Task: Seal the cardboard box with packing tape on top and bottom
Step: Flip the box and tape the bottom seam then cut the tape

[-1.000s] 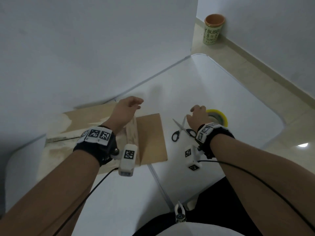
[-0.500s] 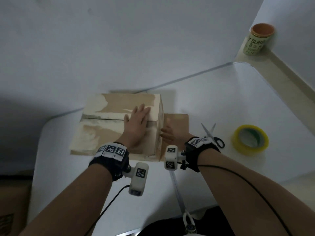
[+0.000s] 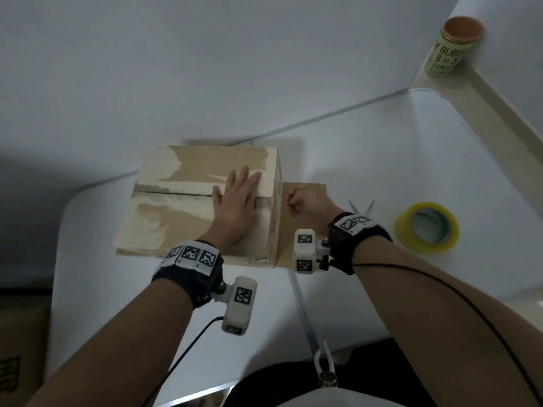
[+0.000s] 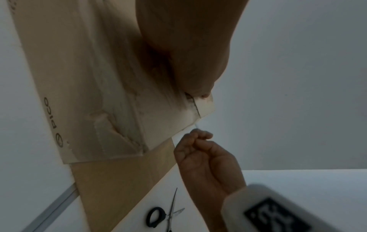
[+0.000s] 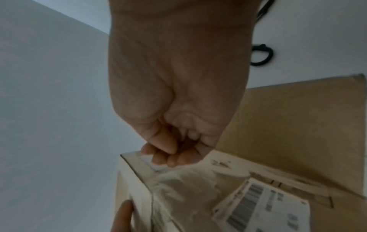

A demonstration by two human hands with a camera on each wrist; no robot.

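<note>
A worn cardboard box [image 3: 176, 224] sits on the white table [image 3: 382, 160], its top flaps closed along a middle seam. My left hand [image 3: 235, 204] lies flat on the top near the right edge, fingers straight. My right hand [image 3: 299, 201] hovers beside the box's right side, fingers curled. In the left wrist view its thumb and forefinger [image 4: 198, 138] pinch what looks like a thin strip of old tape [image 4: 196, 126] running to the box's upper corner. One flap [image 3: 286, 239] lies flat on the table under that hand. A yellow tape roll [image 3: 405, 227] lies at the right.
Black-handled scissors [image 3: 363, 208] lie between my right wrist and the tape roll. A shipping label [image 5: 264, 208] is stuck on the box's right side. A paper cup [image 3: 452, 48] stands on the floor past the table's far corner. Another carton [image 3: 17, 348] is at lower left.
My right hand left the tape roll and came to the box's right side, and its fingers have curled into a pinch. My left hand has settled flat on the closed top.
</note>
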